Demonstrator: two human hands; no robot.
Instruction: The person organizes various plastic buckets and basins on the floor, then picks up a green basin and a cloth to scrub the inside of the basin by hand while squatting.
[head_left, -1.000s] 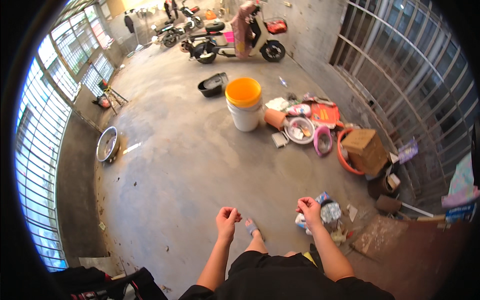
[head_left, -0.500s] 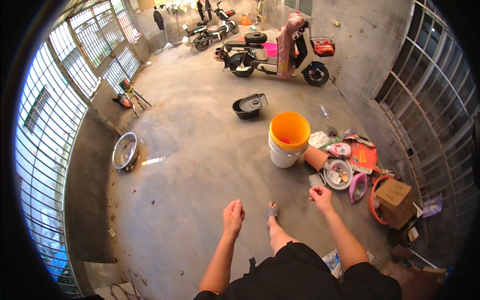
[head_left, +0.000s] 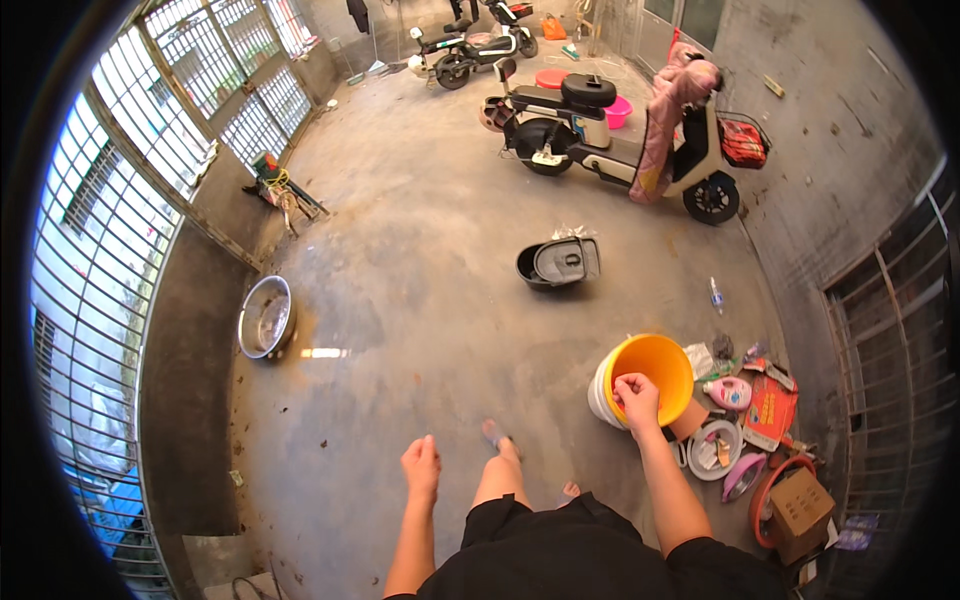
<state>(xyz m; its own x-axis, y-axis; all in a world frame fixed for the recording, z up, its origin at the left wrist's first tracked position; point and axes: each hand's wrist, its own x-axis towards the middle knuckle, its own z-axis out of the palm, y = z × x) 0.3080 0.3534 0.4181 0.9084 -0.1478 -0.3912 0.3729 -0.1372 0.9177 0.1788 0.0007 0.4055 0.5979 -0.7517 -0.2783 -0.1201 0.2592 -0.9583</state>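
My left hand (head_left: 421, 468) is raised over the bare concrete floor (head_left: 340, 430), its fingers curled closed with nothing showing in them. My right hand (head_left: 637, 399) is closed too, thumb against the fingers, and no object shows there. In the picture it overlaps the opening of a yellow bucket (head_left: 675, 370) nested in a white bucket (head_left: 601, 397), but I cannot tell that it touches either. Ahead on the floor sits a black plastic tub (head_left: 530, 270) with a grey tray-like piece (head_left: 562, 262) lying across it.
A metal basin (head_left: 247, 318) stands by the left wall. Clutter at the right includes a pink bottle (head_left: 728, 393), a white basin (head_left: 735, 440) and a cardboard box (head_left: 800, 505). Beyond stands a scooter (head_left: 615, 150) with a pink cover; another scooter (head_left: 480, 45) is farther back.
I have stepped forward, and a different foot is now in front. The buckets, tub and scooter sit farther right in view. Both hands stay closed; the right now overlaps the yellow bucket.
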